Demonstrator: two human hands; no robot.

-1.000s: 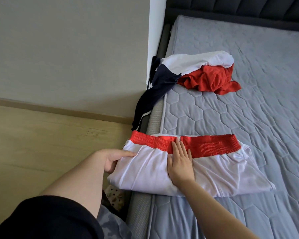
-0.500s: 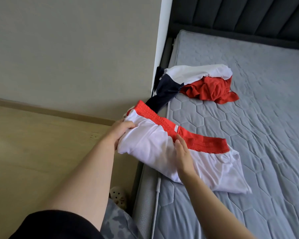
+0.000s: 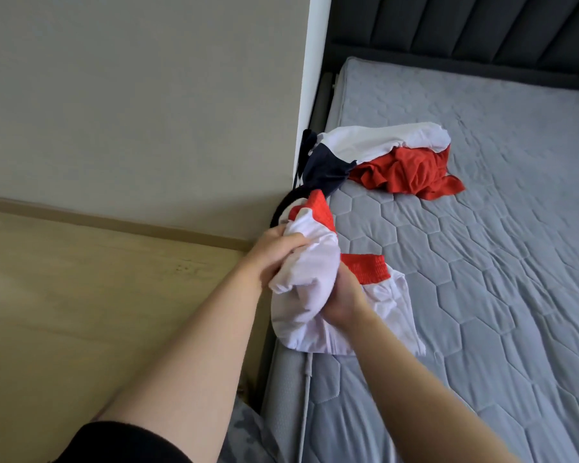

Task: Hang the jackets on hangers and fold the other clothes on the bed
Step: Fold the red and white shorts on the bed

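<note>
Shorts point(image 3: 315, 262): white with a red waistband point(image 3: 365, 269), bunched up at the left edge of the bed; the upper part is raised in both hands, while the lower part lies on the mattress
Left grip point(image 3: 278, 252): clenched round a bunch of the white cloth near the waistband end, held above the bed's edge
Right grip point(image 3: 345, 297): grasping the shorts lower down, just beside the red waistband, with its fingers tucked into the fold and mostly hidden
Bed point(image 3: 482, 262): grey quilted mattress with a hexagon pattern, and a dark padded headboard point(image 3: 482, 28) at the far end
Other clothes: a white and navy garment point(image 3: 381, 140) lies crumpled beyond the shorts, its navy part hanging over the bed's left edge; a red garment point(image 3: 408, 170) lies touching it
Surroundings: pale wall point(image 3: 147, 95) to the left, wooden floor point(image 3: 81, 295) below it
Sleeve point(image 3: 124, 442): black, on the left upper arm
</note>
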